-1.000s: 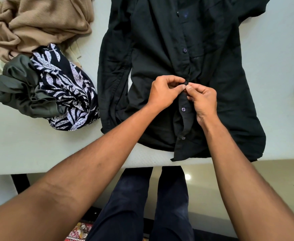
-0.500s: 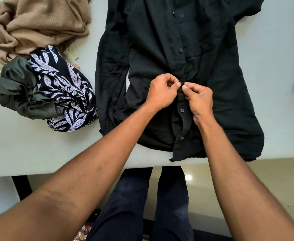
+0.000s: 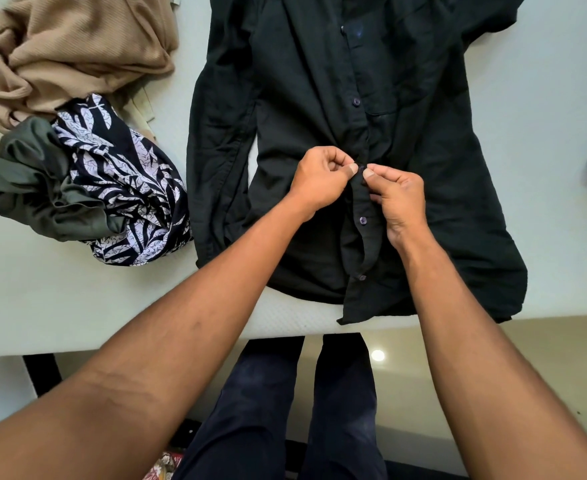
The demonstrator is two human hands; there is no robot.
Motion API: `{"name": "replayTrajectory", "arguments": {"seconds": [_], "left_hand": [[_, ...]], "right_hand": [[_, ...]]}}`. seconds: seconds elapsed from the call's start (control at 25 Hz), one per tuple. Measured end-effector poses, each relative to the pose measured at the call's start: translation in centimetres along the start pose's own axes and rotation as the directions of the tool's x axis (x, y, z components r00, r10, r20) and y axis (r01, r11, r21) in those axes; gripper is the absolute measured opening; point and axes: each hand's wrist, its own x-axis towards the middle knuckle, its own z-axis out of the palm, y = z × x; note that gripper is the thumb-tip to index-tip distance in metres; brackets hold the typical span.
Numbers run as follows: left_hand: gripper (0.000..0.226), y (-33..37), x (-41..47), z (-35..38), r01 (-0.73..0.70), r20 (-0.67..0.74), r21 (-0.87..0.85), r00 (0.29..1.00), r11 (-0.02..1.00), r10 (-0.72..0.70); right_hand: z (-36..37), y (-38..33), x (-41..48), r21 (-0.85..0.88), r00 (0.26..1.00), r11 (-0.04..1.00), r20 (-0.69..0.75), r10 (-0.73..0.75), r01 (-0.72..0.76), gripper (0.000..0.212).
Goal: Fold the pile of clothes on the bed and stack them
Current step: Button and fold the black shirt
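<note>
head view looks down at a black shirt (image 3: 313, 109) spread front-up on the pale bed (image 3: 60, 299), filling the upper middle of the frame, its hem hanging just past the near edge. both hands meet at the button strip in the centre of the frame. the left hand (image 3: 320, 178) is curled, thumb and forefinger pinching the strip's edge; the right hand (image 3: 397, 195) is curled the same way, pinching the cloth from the other side. their thumb tips sit just beside each other around a small button (image 3: 361, 167) that is mostly hidden, so i cannot tell whether it is through its hole yet.

two lower buttons (image 3: 363, 220) show on the strip toward the hem, and the cloth gapes there, so they look undone. one higher button (image 3: 356, 101) lies flat above the hands.

to the upper left of the frame waits the unfolded pile: a tan sweater (image 3: 77, 46), a leaf-print garment (image 3: 125, 181) and an olive garment (image 3: 32, 188), bunched together and touching.

my guess is that the step in hand is fastening the shirt before folding, early in the task. next calls for a steady pinch to work this button through, then shifting down the strip to the lower ones and smoothing the front flat.
</note>
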Motion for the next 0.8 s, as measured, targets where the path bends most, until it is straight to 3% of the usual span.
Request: {"name": "replayTrajectory", "arguments": {"seconds": [0.2, 0.28, 0.52, 0.6, 0.72, 0.8], "left_hand": [[0.004, -0.1, -0.8, 0.0, 0.016, 0.011, -0.196, 1.0, 0.98, -0.014], [0.006, -0.1, -0.9, -0.1, 0.03, 0.0, -0.201, 1.0, 0.979, -0.03], [0.009, 0.2, -0.6, 0.0, -0.023, -0.014, -0.133, 1.0, 0.991, 0.022], [0.011, -0.1, -0.8, -0.1, -0.108, -0.031, -0.096, 0.994, 0.989, 0.106], [0.01, -0.7, -1.7, 0.2, -0.307, -0.107, 0.146, 0.94, 0.94, 0.323], [0.016, -1.2, -1.9, 0.5, -0.336, -0.137, 0.187, 0.922, 0.923, 0.363]], "right_hand": [[-0.3, 0.0, -0.2, 0.036, 1.0, 0.999, 0.025, -0.007, 0.006, 0.009], [-0.2, 0.2, -0.3, 0.042, 1.0, 0.999, 0.025, -0.009, 0.008, 0.011], [-0.1, -0.3, -0.5, 0.039, 1.0, 0.999, 0.02, 0.001, -0.002, 0.009], [0.1, -0.3, -0.6, 0.029, 1.0, 1.0, 0.018, -0.003, 0.003, 0.009], [0.3, -0.3, -0.6, 0.014, 1.0, 1.0, 0.006, -0.018, 0.018, 0.007], [0.5, -0.3, -0.7, 0.012, 1.0, 1.0, 0.0, -0.028, 0.028, 0.006]]}}
